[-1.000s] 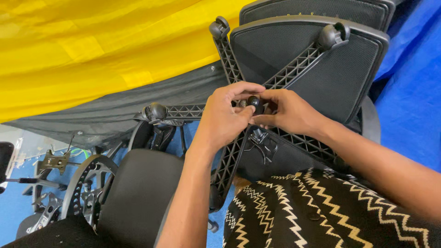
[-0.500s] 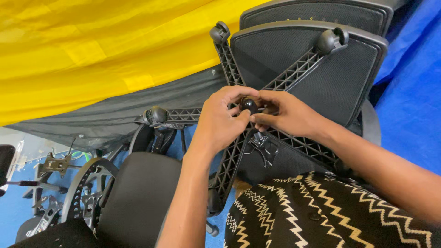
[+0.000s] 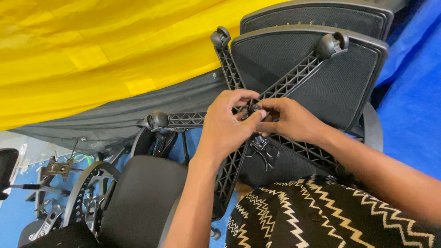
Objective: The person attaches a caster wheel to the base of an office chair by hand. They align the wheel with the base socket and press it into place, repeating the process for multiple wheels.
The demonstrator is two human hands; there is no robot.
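A blue tarp (image 3: 413,115) is covering the floor on the right, and a yellow sheet (image 3: 92,55) over a grey cloth (image 3: 138,119) is filling the upper left. An overturned black chair base (image 3: 294,78), its ribbed spokes ending in casters, is lying against a mesh chair seat (image 3: 340,87), with a second seat (image 3: 317,16) stacked behind it. A dark padded cushion (image 3: 138,202) is sitting at lower left beside loose metal chair parts (image 3: 59,183). A zigzag-patterned garment (image 3: 321,216) is showing at the bottom.

Both hands are meeting at the hub (image 3: 251,110) where the spokes cross. The left hand (image 3: 225,126) is curling over it, fingers (image 3: 250,120) pinching a small black piece at the centre; the right hand (image 3: 289,120) is gripping the same spot from the other side, thumb and fingers closed around it. The two hands are touching.

Open room is lying to the right over the tarp; the left is crowded with parts, and the spokes are hemming the hands in closely.

Compared with half a second ago, the left fingers are pressing further in over the hub, covering more of it; the base is staying put.
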